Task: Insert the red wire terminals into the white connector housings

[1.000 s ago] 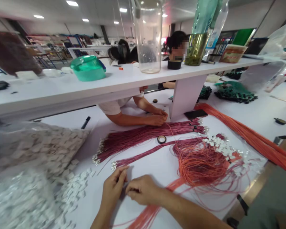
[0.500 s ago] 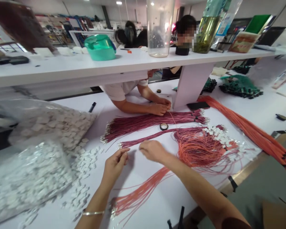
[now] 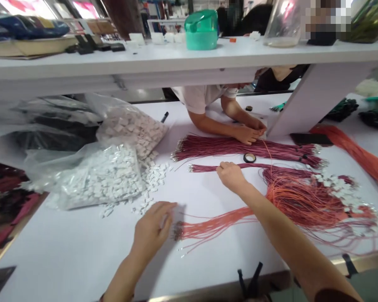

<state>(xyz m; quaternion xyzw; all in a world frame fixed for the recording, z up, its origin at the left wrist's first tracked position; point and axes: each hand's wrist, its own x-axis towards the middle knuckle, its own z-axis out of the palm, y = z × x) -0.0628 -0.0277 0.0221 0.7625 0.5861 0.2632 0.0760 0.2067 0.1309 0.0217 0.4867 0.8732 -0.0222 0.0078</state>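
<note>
My right hand (image 3: 231,177) is closed over the thin bundle of dark red wires (image 3: 204,168), whose metal ends stick out to its left. Lower left, my left hand (image 3: 153,228) hovers with thumb and fingers apart, beside the metal tips of the orange wires (image 3: 214,223). Behind my right hand lies a thick dark red wire bundle (image 3: 208,147), with a roll of black tape (image 3: 249,158) in front of it. A tangled heap of orange and red wires (image 3: 296,195) with white connectors (image 3: 337,191) is at the right.
Bags of white connectors (image 3: 103,176) and pinkish connectors (image 3: 134,126) stand at left, with loose connectors (image 3: 154,176) spilled beside them. Across the table, a person's hands (image 3: 250,132) work at a wire. A shelf (image 3: 164,58) spans above, holding a green container (image 3: 201,31).
The view has swung left. My right hand has moved onto the thin dark red bundle and closed there. My left hand has drawn away from it, nearer the orange wire tips, and its fingers have spread.
</note>
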